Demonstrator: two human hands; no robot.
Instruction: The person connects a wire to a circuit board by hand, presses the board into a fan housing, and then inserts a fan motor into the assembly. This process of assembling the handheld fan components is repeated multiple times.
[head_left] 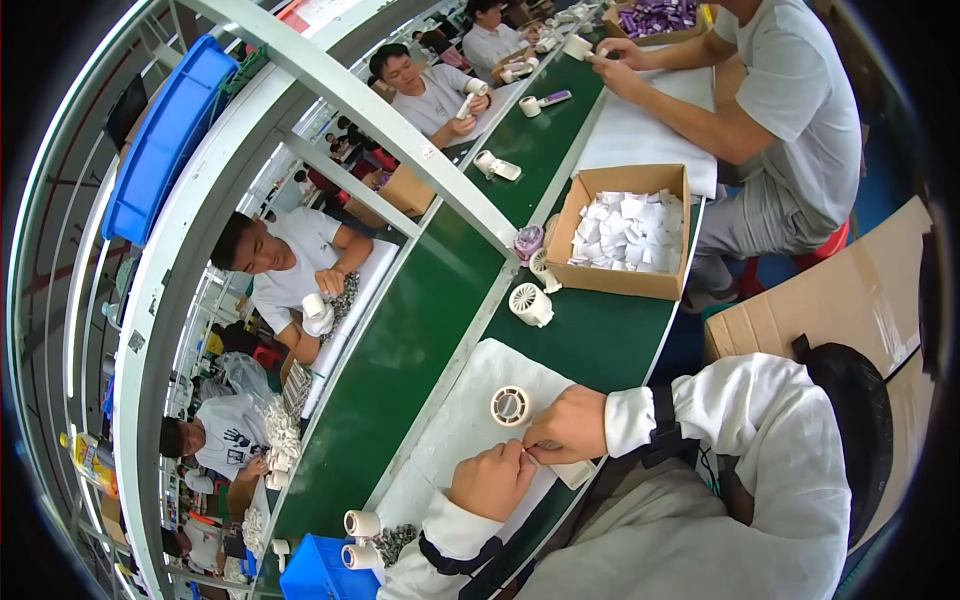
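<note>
My left hand (492, 482) and my right hand (572, 426) meet over a white foam mat (440, 440), fingertips pinched together. Whatever lies between them is too small and covered to name. Just beyond my knuckles a cream round fan head (510, 406) with a grille rests on the mat. From beneath my right hand sticks out a flat cream piece (575, 473), by the bench's near edge; whether it joins the fan head is hidden.
An open cardboard box (625, 283) of white slips stands ahead, with a cream fan part (530, 305) beside it. A blue bin (325, 568), cream cylinders (361, 523) and small metal parts (393, 542) sit at lower left. Co-workers line the green belt (400, 345); a metal post (390, 130) crosses overhead.
</note>
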